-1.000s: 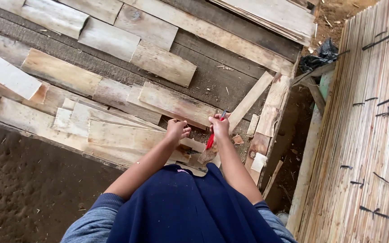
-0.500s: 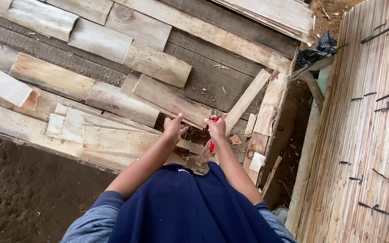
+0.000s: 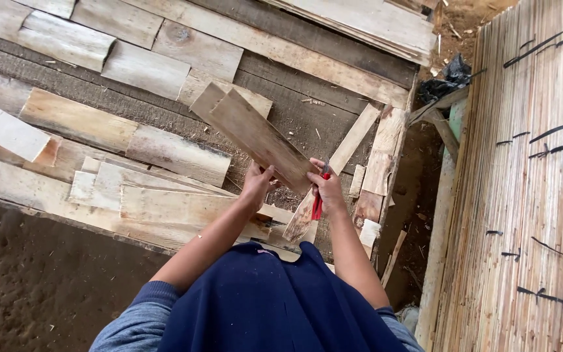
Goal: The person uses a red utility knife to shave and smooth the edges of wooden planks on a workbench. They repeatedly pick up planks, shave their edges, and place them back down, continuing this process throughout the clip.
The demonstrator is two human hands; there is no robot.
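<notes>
The short, weathered rectangular wooden plank [image 3: 258, 140] is lifted off the pile, its near end pinched between the fingers of the left hand [image 3: 256, 186] and right hand [image 3: 325, 189], its far end angled up and away. The right fingers also wrap a red-handled tool [image 3: 318, 201], so that shared grip looks weak; the plank could slip onto the pale stacked boards [image 3: 164, 202] below. Both forearms reach forward, wrists close together.

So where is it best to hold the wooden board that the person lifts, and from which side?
Probably the near end of the wooden board, taken from both long edges. It is long, flat and tilted up away from the person, so its near end is closest. The left hand and right hand already clasp that end, the right one also holding a red tool.
</notes>
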